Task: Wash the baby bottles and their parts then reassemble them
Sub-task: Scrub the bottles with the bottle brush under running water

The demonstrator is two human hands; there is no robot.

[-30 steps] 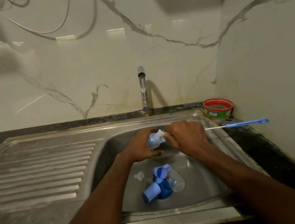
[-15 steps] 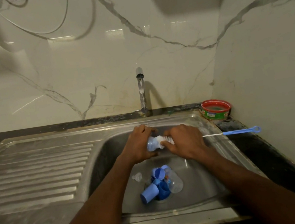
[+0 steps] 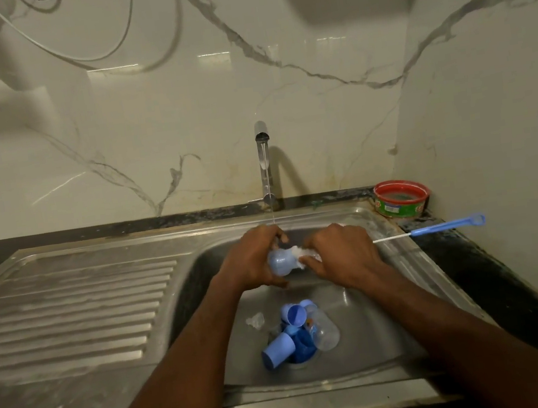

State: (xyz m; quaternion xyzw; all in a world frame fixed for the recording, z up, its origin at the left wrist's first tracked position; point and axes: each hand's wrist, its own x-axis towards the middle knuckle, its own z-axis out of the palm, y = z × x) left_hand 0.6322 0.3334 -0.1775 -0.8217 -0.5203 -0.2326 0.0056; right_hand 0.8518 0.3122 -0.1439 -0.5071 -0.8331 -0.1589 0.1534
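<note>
Over the steel sink basin (image 3: 376,337), my left hand (image 3: 255,261) grips a small pale-blue bottle part (image 3: 280,261). My right hand (image 3: 340,252) holds the bottle brush (image 3: 443,227); its white bristle end sits at the part's opening and its blue handle sticks out to the right. A thin stream runs from the tap (image 3: 265,162) just above my left hand. At the drain lie a clear baby bottle (image 3: 325,330), a blue cap (image 3: 278,353), a blue cup-shaped part (image 3: 293,314) and a clear teat (image 3: 255,320).
A ribbed steel draining board (image 3: 69,318) lies to the left of the basin. A red-rimmed green tub (image 3: 401,199) stands in the back right corner by the marble wall. A dark counter (image 3: 499,278) runs along the right side.
The brush has slid back and forth in the blue part; its handle has shifted slightly along the right. Both hands stay over the basin under the tap.
</note>
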